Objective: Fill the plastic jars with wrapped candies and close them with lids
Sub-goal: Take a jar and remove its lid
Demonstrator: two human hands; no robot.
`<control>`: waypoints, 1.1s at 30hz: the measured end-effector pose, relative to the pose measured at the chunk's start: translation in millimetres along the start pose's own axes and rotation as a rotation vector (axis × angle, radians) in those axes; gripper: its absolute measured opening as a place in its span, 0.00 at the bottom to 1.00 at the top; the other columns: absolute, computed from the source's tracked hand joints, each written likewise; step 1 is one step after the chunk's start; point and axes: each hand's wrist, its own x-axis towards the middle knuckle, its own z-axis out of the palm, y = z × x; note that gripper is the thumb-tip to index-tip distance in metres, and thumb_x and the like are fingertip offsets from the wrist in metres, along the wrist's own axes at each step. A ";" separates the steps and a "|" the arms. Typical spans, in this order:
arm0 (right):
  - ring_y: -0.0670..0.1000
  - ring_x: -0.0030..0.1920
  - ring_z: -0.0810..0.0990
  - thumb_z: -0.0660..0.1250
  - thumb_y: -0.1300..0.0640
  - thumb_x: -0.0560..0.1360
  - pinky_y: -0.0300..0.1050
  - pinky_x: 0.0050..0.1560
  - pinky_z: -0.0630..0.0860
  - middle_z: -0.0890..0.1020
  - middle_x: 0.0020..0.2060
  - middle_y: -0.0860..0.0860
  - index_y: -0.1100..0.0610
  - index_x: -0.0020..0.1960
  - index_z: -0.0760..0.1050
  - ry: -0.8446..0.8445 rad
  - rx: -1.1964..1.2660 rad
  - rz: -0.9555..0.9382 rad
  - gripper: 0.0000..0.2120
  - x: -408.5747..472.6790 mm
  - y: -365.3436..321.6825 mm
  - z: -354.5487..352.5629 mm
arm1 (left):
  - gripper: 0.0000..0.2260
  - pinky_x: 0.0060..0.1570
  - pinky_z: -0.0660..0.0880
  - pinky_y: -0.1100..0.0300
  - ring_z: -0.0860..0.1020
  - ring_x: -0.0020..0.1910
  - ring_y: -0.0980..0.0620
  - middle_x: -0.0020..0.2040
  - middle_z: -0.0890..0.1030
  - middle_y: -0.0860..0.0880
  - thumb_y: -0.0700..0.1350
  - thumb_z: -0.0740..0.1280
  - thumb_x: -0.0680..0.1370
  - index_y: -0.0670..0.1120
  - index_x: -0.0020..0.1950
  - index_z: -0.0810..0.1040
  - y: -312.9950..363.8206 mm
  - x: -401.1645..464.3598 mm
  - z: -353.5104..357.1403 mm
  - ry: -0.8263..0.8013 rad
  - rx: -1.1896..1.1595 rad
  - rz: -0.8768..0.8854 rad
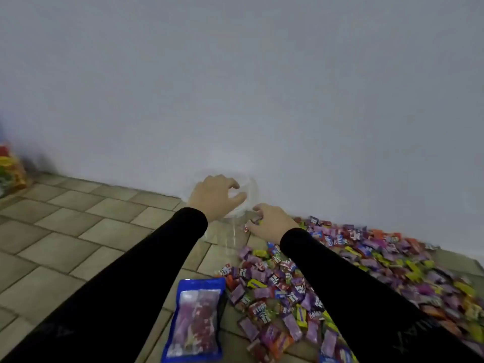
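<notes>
A clear plastic jar [230, 231] stands on the tiled floor by the white wall, hard to make out against it. My left hand [213, 196] grips its rim from the left, fingers curled over the open mouth. My right hand [269, 222] is just right of the jar and holds several wrapped candies [252, 223] in curled fingers near the mouth. A big heap of wrapped candies [366, 268], purple, red, yellow and blue, spreads over the floor on the right. No lid is visible.
A blue-edged candy bag [195, 319] lies flat on the floor [65, 231] between my arms. At the far left edge stands a bag of colourful sweets [10, 169]. The wall closes off the far side.
</notes>
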 end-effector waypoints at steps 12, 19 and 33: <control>0.50 0.64 0.73 0.78 0.52 0.66 0.47 0.61 0.73 0.73 0.64 0.48 0.53 0.73 0.59 0.058 0.560 0.176 0.42 41.5 1.5 81.5 | 0.26 0.54 0.72 0.53 0.70 0.58 0.47 0.61 0.72 0.48 0.65 0.62 0.74 0.49 0.65 0.74 -31.0 -4.2 59.9 0.056 0.067 -0.113; 0.49 0.58 0.77 0.73 0.41 0.60 0.55 0.57 0.77 0.77 0.60 0.47 0.49 0.67 0.64 0.100 0.520 0.170 0.39 41.5 3.4 86.8 | 0.24 0.61 0.69 0.53 0.68 0.61 0.45 0.63 0.68 0.47 0.61 0.65 0.75 0.47 0.64 0.74 -34.9 -8.1 67.3 0.059 -0.128 -0.133; 0.25 0.39 0.74 0.72 0.60 0.73 0.23 0.35 0.70 0.74 0.47 0.40 0.54 0.59 0.65 0.257 0.626 -0.032 0.20 -21.9 5.3 26.5 | 0.26 0.63 0.64 0.56 0.63 0.65 0.47 0.69 0.67 0.47 0.59 0.71 0.72 0.47 0.64 0.72 31.5 -21.5 32.5 0.224 -0.230 0.005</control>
